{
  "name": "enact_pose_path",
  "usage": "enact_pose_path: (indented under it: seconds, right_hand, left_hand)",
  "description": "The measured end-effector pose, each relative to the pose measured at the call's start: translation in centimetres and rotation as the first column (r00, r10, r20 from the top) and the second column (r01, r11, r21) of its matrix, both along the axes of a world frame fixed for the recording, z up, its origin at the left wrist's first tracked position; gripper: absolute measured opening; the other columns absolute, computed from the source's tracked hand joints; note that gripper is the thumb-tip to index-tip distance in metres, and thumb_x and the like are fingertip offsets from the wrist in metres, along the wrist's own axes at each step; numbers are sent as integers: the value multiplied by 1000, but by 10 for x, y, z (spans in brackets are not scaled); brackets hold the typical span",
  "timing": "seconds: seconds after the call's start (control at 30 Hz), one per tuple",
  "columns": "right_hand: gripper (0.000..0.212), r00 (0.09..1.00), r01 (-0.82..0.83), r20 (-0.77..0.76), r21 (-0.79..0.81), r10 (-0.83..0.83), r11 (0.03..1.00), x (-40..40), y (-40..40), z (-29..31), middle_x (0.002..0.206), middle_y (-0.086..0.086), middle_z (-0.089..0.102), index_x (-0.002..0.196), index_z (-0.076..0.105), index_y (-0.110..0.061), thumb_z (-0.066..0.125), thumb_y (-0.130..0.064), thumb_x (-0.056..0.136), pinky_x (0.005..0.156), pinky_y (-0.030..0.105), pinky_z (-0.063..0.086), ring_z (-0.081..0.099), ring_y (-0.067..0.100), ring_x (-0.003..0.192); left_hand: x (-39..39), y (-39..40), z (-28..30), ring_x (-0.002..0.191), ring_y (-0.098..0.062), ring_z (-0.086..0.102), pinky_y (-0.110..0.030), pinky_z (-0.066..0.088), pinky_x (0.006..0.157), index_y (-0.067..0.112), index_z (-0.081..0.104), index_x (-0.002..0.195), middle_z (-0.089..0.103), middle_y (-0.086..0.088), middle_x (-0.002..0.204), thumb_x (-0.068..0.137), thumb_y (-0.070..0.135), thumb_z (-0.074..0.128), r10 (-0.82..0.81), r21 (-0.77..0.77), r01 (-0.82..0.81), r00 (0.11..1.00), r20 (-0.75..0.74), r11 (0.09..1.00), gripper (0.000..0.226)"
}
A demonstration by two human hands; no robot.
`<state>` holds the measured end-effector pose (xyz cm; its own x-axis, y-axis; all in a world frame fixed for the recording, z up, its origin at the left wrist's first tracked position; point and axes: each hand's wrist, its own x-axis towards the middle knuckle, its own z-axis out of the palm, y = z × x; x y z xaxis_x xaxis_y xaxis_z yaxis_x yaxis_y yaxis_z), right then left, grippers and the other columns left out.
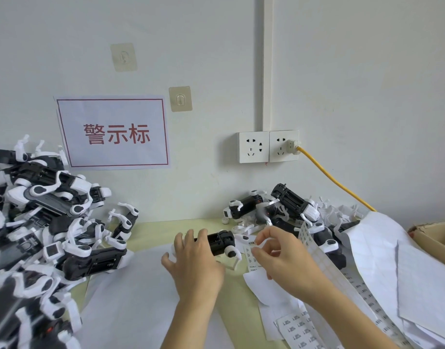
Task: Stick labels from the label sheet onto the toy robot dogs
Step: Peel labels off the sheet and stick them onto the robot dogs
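I see the toy robot dogs (40,222) as smooth, glossy black-and-white plastic, like the one (220,244) under my left hand (193,265). The label sheet (251,255) at my right hand (282,258) is thin matt white paper. At the worktop's (156,230) right edge sits a brown cardboard box (433,238), rough and dull.

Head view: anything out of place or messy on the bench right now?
Yes. Toy dogs lie jumbled in a heap on the left, legs pointing every way. Used backing sheets sprawl crumpled on the right.

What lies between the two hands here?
In the head view, the toy robot dog gripped by the left hand lies between it and the right hand, beside the label sheet.
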<state>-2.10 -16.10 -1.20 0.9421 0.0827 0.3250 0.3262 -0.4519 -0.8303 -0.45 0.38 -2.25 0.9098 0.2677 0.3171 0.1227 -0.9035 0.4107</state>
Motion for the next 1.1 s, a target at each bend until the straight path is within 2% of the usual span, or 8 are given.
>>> enact_pose_path:
  seconds: [0.1,0.27,0.37,0.47,0.57,0.7,0.9,1.1]
  right_hand:
    - [9,1000,11,-9,3,-11,1000,1,1,2,57,-8,58,87,58,-20,63,-19,95,58,30,45,52,14,55]
    - [10,1000,-4,11,45,3,999,-1,-1,5,62,-6,59,85,61,-18,64,-19,94,58,27,45,52,12,54]
    - [11,999,-10,46,86,6,996,-1,-4,8,61,-6,59,83,62,-17,65,-18,93,59,29,45,51,12,53]
    - [10,998,-33,57,108,27,994,0,-5,8,61,-5,58,83,63,-17,65,-18,93,59,30,44,50,13,54]
    - [10,997,-42,68,125,33,991,2,-5,7,59,-5,58,83,64,-17,65,-16,93,59,32,44,50,12,53]
    - [11,996,-36,84,128,26,991,4,-6,8,59,-6,58,82,64,-18,65,-16,93,59,31,42,50,10,54]
    - [11,995,-21,104,149,5,989,3,-7,10,59,-6,60,84,65,-14,63,-12,94,57,31,44,50,12,52]
    - [9,994,-18,105,146,3,989,2,-8,12,61,-3,60,87,65,-12,63,-14,95,57,26,45,52,10,52]
  left_hand:
    - [-2,2,0,123,-16,37,-39,27,99,36,47,126,51,13,116,88,12,54,67,75,-72,996,63,995,46]
    - [-3,-5,3,112,-18,48,-34,33,100,32,50,124,55,8,108,95,36,58,62,53,-73,982,177,996,30]
    - [-4,-13,8,94,-19,52,-32,41,79,28,49,125,52,8,101,91,40,64,4,-302,66,974,226,951,39]
    - [-3,-22,10,78,-15,64,-25,47,63,27,47,119,64,3,91,88,39,68,-133,-621,229,971,197,749,39]
    - [-3,-28,11,48,-4,57,-15,38,44,25,52,109,62,3,73,88,35,67,-234,-787,276,957,171,552,28]
    - [-4,-31,12,62,-7,60,-19,42,49,28,59,103,63,2,82,90,31,65,-293,-861,274,943,155,428,15]
    - [-8,-33,14,61,-15,59,-22,41,47,36,55,110,73,-11,95,89,21,69,-325,-880,346,915,240,325,29]
    - [-9,-32,13,65,-18,64,-21,48,52,55,56,117,71,-7,92,87,3,65,-387,-776,518,840,381,360,61]
